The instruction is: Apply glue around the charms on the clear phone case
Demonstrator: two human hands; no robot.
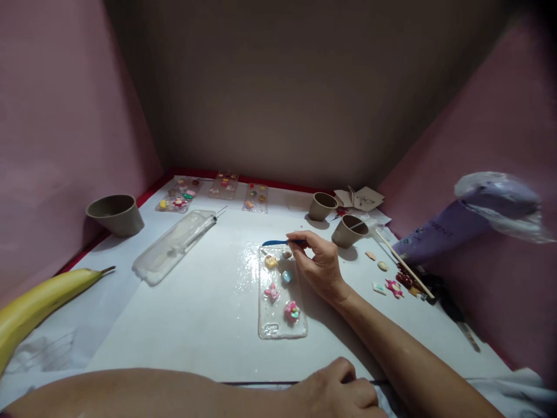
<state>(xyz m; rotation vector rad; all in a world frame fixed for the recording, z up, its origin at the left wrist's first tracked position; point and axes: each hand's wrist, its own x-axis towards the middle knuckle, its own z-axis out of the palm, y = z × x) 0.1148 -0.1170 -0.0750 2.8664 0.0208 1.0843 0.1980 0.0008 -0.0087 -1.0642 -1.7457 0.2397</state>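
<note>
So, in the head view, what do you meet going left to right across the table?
First the banana → large beige bowl → clear case with a syringe → decorated phone case → right hand pinching a blue tool → wooden stick → purple bag.

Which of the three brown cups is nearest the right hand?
The small cup just beyond the right hand; the other small cup is farther back, the big cup far left.
</note>
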